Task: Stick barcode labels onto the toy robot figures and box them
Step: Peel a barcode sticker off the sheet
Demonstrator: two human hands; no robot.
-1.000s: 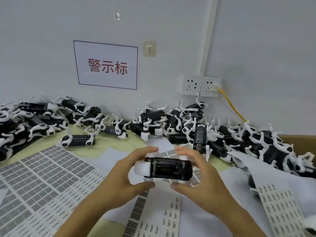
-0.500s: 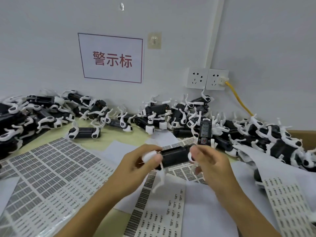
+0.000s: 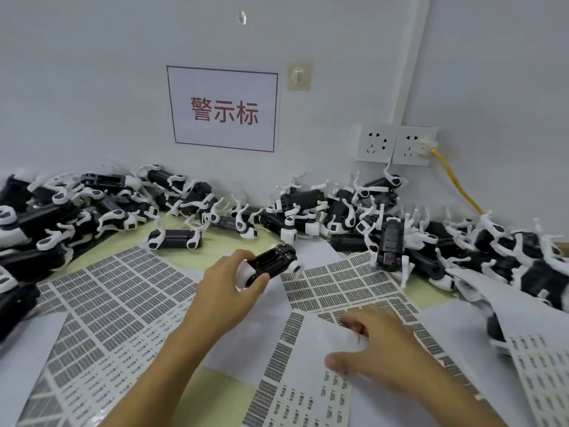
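Above the barcode label sheets (image 3: pixel 104 306), left hand (image 3: pixel 226 286) grips one black-and-white toy robot figure (image 3: pixel 271 264) by its near end, thumb and fingers curled round it. Right hand (image 3: pixel 374 345) rests with fingers spread and relaxed on a label sheet (image 3: pixel 345 286). More robot figures (image 3: pixel 311 211) are heaped along the wall, below a red-lettered sign (image 3: pixel 223 109).

Toy (image 3: pixel 271 263) held in left hand (image 3: pixel 229 283), above label sheets (image 3: pixel 101 306) spread on table (image 3: pixel 129 241). Right hand (image 3: pixel 380 346) nearer, right of it, resting on sheets. Behind, along wall (image 3: pixel 92 87), piled robots (image 3: pixel 345 208); sign (image 3: pixel 223 109) above, sockets (image 3: pixel 397 144) further right.
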